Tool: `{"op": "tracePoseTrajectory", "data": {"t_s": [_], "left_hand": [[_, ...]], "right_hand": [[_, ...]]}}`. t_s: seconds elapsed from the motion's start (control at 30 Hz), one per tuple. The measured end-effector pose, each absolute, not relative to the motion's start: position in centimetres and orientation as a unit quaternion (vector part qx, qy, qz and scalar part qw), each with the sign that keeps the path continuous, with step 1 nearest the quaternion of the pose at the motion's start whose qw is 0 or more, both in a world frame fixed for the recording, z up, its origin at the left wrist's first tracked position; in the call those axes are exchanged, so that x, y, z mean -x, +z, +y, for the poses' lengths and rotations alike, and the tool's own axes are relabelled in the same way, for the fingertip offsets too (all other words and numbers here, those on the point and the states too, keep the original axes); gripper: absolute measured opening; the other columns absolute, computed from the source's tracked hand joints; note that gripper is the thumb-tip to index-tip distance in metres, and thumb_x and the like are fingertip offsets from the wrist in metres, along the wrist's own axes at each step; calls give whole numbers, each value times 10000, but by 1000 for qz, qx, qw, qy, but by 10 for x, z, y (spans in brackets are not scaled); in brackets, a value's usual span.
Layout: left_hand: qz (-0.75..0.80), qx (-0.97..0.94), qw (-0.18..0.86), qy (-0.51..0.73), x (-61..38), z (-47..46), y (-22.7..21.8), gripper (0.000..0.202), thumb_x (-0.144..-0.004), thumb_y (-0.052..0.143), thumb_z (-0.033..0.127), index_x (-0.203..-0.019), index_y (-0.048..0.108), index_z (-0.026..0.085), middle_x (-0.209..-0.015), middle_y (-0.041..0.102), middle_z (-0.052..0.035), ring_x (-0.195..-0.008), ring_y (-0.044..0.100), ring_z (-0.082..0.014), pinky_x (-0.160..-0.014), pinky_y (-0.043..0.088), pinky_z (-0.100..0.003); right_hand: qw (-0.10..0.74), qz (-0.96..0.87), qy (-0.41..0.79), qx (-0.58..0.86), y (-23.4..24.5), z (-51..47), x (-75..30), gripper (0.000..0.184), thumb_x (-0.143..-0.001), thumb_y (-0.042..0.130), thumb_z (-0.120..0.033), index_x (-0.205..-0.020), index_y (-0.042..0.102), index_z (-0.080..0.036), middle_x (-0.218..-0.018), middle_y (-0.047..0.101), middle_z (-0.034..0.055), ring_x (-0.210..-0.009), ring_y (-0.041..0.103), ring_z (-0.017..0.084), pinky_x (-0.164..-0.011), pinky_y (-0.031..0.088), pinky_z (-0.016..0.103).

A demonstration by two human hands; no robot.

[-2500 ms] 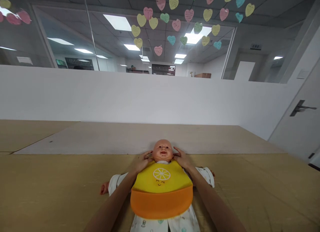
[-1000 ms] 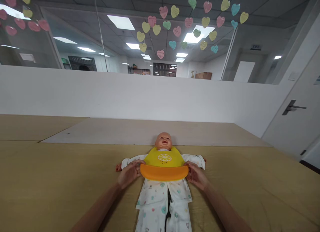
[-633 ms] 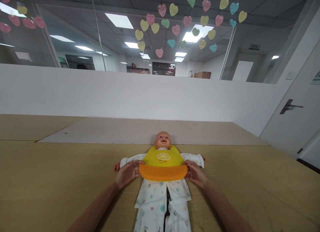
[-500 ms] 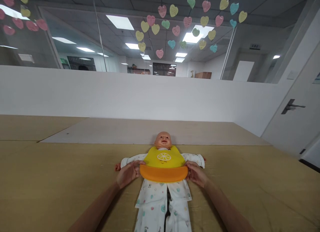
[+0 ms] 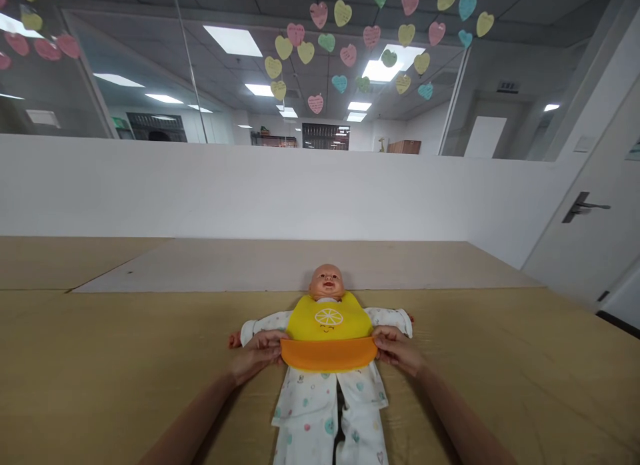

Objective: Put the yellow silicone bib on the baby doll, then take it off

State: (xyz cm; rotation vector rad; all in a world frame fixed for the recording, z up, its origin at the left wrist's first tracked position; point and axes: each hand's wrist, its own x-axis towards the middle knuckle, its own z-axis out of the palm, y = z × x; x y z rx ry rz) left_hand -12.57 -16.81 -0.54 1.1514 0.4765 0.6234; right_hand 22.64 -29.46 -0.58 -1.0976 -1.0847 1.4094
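Since the earliest view, your hands have dropped from either side of the doll's neck to the lower corners of the bib. Your left hand (image 5: 257,355) and right hand (image 5: 397,350) are well apart, each gripping one end of the orange catch pocket (image 5: 329,354) on the yellow silicone bib (image 5: 329,321). That bib lies flat on the chest of the baby doll (image 5: 326,283), which is face up at lower centre of the frame in a white patterned sleepsuit (image 5: 325,411), on a tan board table (image 5: 125,358). Paper hearts (image 5: 325,45) hang at top centre, above a white partition wall (image 5: 250,191).
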Motion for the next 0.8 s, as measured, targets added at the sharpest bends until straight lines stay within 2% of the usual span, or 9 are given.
{"op": "tracePoseTrajectory", "data": {"t_s": [0.17, 0.3, 0.5, 0.8], "left_hand": [[207, -523, 778, 279, 126, -168, -4, 354, -579, 875, 247, -893, 745, 149, -751, 709, -44, -646, 611, -119, -615, 422, -212], [207, -524, 781, 269, 126, -168, -3, 323, -594, 865, 250, -875, 736, 159, -724, 710, -39, -619, 615, -120, -624, 421, -218], [211, -519, 782, 271, 126, -168, -6, 234, -625, 838, 198, -826, 724, 163, -710, 709, -21, -625, 607, -121, -609, 403, -207], [241, -477, 803, 264, 125, -167, -4, 261, -644, 830, 201, -869, 705, 157, -800, 730, -55, -726, 640, -157, -692, 421, -235]], "right_hand": [[490, -439, 602, 452, -8, -295, -230, 467, -558, 849, -479, -739, 585, -139, -556, 537, -38, -425, 392, 19, -399, 162, 146], [489, -437, 610, 446, -11, -296, -231, 440, -589, 835, -475, -762, 608, -141, -566, 545, -34, -432, 399, 26, -403, 176, 150], [501, -413, 620, 440, -20, -302, -234, 375, -612, 844, -390, -849, 669, -157, -708, 614, -1, -611, 560, 71, -506, 331, 153], [465, -403, 660, 431, -27, -288, -245, 357, -551, 876, -348, -771, 681, -144, -639, 611, -9, -487, 494, 39, -463, 316, 155]]}}
